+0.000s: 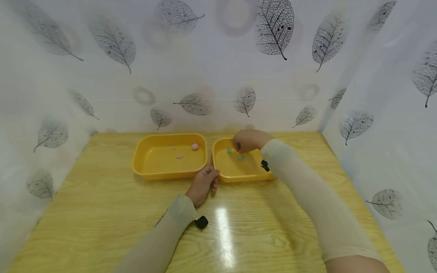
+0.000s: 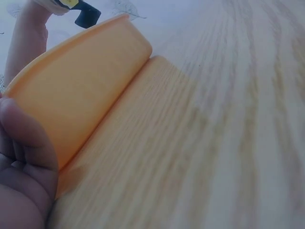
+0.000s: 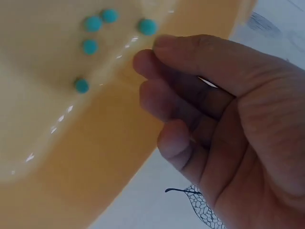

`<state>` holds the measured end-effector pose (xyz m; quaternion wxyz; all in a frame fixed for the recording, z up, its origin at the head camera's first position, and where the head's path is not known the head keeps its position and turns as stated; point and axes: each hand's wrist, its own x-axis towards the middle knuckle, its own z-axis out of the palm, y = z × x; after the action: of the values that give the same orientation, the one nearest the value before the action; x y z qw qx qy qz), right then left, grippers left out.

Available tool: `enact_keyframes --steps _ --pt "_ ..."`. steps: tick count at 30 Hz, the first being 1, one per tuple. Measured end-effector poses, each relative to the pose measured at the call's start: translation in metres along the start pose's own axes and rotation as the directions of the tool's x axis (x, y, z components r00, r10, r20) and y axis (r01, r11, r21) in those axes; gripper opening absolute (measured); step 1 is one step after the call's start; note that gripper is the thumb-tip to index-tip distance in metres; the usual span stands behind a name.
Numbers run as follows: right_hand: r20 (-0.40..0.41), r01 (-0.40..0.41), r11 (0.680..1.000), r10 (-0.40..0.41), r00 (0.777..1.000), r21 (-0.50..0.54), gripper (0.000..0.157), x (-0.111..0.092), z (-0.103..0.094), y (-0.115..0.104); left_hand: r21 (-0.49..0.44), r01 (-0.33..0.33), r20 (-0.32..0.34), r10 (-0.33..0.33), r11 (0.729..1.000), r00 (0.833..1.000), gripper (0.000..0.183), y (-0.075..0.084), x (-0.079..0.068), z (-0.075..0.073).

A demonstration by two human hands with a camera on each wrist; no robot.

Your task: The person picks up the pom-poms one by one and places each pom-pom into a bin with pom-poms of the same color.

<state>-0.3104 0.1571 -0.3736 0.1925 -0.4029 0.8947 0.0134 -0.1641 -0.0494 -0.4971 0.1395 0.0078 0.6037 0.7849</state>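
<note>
My left hand (image 1: pixel 203 184) grips the near left corner of the right yellow tray (image 1: pixel 239 178), thumb on the rim and fingers bent below it. The left wrist view shows that thumb (image 2: pixel 24 126) against the tray's outer wall (image 2: pixel 90 81). Over the far side of the same tray, my right hand (image 1: pixel 250 140) reaches down with curled fingers. Its thumb tip (image 3: pixel 167 42) meets the index fingertip in the right wrist view, and nothing shows between them. A small teal ball (image 3: pixel 147 26) lies just beyond the thumb, with several more teal balls (image 3: pixel 89 46) on the tray floor.
Left of it stands a second yellow tray (image 1: pixel 170 176), holding a larger pink ball (image 1: pixel 195 146) and several small pink pieces (image 1: pixel 179 156). Both trays rest on a wood-grain table (image 1: pixel 119 220). Leaf-patterned white sheeting (image 1: pixel 211 76) hangs behind and at both sides.
</note>
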Motion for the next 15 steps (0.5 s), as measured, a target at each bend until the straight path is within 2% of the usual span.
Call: enact_keyframes --steps 2,5,15 --pt "0.055 -0.016 0.999 0.018 0.998 -0.037 0.038 0.005 0.002 0.000 0.000 0.000 -0.001 0.000 1.000 1.000 0.025 0.000 0.000 0.000" --pt "0.091 -0.030 0.996 0.037 0.995 -0.082 0.044 0.012 0.005 0.000 -0.006 0.004 0.000 -0.004 1.000 1.000 0.025 0.000 0.000 -0.001" --pt "0.215 -0.087 0.996 0.091 0.972 -0.029 0.056 0.025 0.011 -0.009 -0.007 0.009 0.016 -0.009 1.000 1.000 0.025 -0.001 0.002 -0.002"
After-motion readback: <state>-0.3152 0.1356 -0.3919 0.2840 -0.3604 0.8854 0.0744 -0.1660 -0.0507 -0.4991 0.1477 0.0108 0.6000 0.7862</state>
